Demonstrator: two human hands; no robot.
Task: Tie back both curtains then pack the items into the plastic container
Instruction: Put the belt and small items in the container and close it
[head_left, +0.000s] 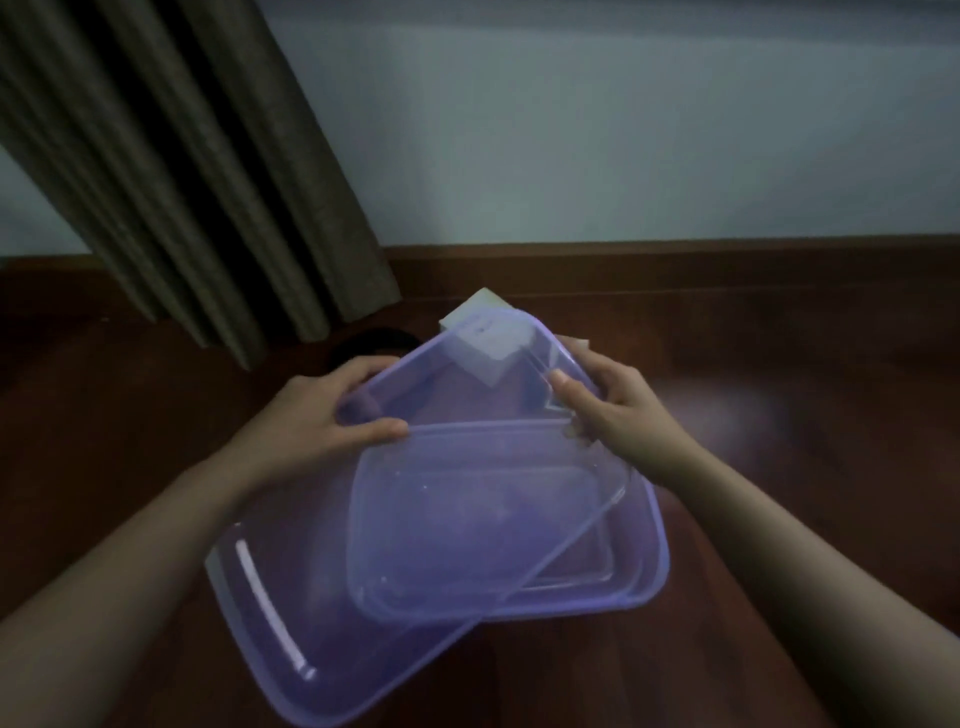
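Observation:
A translucent purple plastic container (545, 582) sits on the dark wooden floor in front of me. Its purple lid (332, 597) is tilted over it, far edge raised. My left hand (322, 421) grips the lid's far left corner, thumb on top. My right hand (608, 405) grips the far right corner. A white box (480, 312) lies behind the lid, partly seen through the plastic. A dark round item (379, 343) lies on the floor beyond my left hand, mostly hidden. A brown pleated curtain (182, 171) hangs at the upper left.
A pale wall (649, 130) with a wooden skirting board (675, 265) runs across the back. Wooden floor (805, 415) stretches to the right of the container.

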